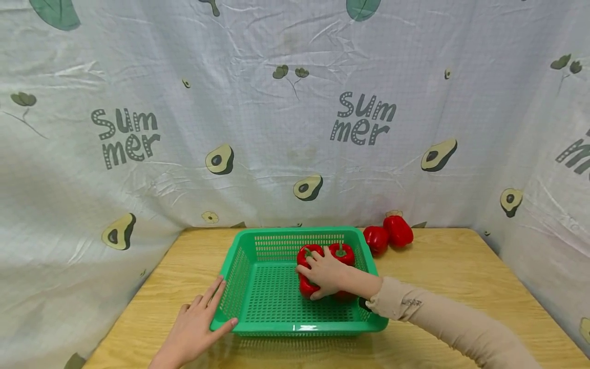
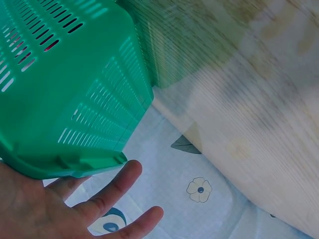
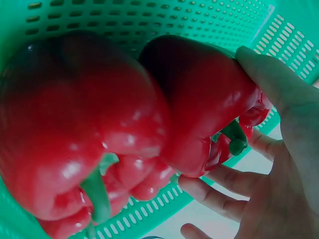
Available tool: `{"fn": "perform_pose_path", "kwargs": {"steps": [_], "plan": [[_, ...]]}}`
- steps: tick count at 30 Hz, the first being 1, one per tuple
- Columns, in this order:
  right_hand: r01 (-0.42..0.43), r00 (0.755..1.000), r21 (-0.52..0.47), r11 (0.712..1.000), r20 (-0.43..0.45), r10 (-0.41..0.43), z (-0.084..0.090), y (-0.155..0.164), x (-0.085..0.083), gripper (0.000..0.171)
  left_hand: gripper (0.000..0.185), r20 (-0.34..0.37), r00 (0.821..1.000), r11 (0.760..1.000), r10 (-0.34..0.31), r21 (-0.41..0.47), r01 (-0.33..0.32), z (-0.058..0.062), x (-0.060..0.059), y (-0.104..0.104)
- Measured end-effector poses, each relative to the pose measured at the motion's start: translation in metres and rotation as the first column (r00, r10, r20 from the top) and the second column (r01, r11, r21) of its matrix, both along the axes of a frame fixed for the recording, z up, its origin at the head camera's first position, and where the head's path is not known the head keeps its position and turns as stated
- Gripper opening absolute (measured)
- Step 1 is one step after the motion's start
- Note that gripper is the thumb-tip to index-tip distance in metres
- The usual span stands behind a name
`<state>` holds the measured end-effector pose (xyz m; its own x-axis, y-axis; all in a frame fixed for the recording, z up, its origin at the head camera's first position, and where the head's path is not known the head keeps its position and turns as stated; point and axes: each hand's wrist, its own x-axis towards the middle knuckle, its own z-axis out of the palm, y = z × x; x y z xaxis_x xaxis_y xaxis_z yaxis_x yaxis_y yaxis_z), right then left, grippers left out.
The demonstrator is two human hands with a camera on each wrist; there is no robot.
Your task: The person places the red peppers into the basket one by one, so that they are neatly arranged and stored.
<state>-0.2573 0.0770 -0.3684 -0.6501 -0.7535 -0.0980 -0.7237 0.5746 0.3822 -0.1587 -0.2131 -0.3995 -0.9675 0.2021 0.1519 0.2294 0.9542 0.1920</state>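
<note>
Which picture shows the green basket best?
The head view: the whole green basket sits on the table there. The left wrist view shows only an outside corner. The right wrist view shows bits of its holey inside wall behind the peppers.

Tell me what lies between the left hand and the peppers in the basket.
In the head view, only the green basket's left wall and a bare stretch of its mesh floor lie between the left hand and the red peppers under the right hand.

I see bright, even light in the head view, with soft shadows and curved edges. A glare spot sits on the basket (image 1: 304, 327) rim. Both wrist views look blurry and striped.
</note>
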Motion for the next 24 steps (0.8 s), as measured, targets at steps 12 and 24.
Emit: {"fn": "perform_pose_path", "kwargs": {"steps": [12,24], "plan": [[-0.021,0.999,0.009,1.0,-0.032,0.021,-0.014,-0.002,-0.001,0.064,0.078,0.001,1.0,1.0,0.007,0.003,-0.007,-0.002,0.002,0.0],[-0.006,1.0,-0.01,1.0,-0.01,0.006,-0.01,0.001,0.002,0.062,0.077,-0.037,0.999,1.0,0.002,0.006,-0.002,-0.002,0.001,-0.001]]}}
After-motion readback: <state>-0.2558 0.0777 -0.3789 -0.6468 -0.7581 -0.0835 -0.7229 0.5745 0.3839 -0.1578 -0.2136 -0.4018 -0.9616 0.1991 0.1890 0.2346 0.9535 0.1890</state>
